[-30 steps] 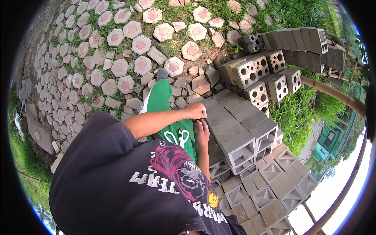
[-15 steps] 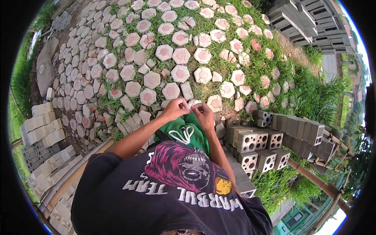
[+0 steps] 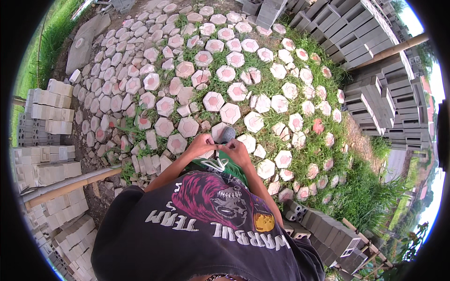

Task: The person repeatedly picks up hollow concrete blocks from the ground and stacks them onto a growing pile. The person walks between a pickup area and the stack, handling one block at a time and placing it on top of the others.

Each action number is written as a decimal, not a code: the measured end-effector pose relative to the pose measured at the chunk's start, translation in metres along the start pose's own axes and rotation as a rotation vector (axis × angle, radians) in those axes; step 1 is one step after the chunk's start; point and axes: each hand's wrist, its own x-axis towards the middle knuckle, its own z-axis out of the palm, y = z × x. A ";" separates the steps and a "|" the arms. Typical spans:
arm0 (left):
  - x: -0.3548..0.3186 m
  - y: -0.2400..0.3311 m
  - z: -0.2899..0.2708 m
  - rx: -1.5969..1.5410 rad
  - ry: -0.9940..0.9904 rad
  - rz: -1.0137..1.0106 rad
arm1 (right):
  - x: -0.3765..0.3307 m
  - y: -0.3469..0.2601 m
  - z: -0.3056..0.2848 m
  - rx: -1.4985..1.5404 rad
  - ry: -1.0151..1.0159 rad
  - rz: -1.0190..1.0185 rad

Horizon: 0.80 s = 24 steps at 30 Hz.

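In front of my waist, my left hand (image 3: 200, 144) and my right hand (image 3: 235, 151) are held close together, fingertips nearly touching. The fingers of each are bent into a pinch. Whatever sits between the fingertips, if anything, is too small to make out. Just below them are my green shorts (image 3: 236, 172) with a white drawstring (image 3: 214, 164) tied in loops. A grey shoe (image 3: 228, 134) shows on the paving beyond the hands.
Hexagonal pavers (image 3: 229, 113) with reddish centres cover the ground, grass (image 3: 300, 140) growing between them. Grey hollow blocks (image 3: 365, 103) are stacked at right, more blocks (image 3: 328, 229) at lower right. Pale bricks (image 3: 54, 112) stand at left beside a wooden pole (image 3: 70, 187).
My body has moved forward over the pavers, and the lower-right blocks have slid down in view. A shoe has come out ahead of me. Both hands stay pinched together.
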 end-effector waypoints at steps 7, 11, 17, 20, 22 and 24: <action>0.093 0.093 -0.038 0.077 0.112 -0.004 | 0.119 -0.050 -0.070 0.080 0.087 -0.111; 0.123 0.085 -0.040 -0.019 0.131 -0.056 | 0.142 -0.049 -0.086 0.146 0.063 -0.032; 0.197 0.092 -0.059 -0.157 0.226 -0.080 | 0.206 -0.038 -0.112 0.180 -0.032 0.008; 0.252 0.090 -0.068 -0.348 0.203 -0.083 | 0.250 -0.052 -0.134 0.165 -0.100 0.090; 0.288 0.095 -0.078 -0.424 0.187 -0.129 | 0.286 -0.058 -0.148 0.119 -0.129 0.111; 0.328 0.103 -0.090 -0.499 0.198 -0.156 | 0.326 -0.067 -0.168 0.015 -0.134 0.098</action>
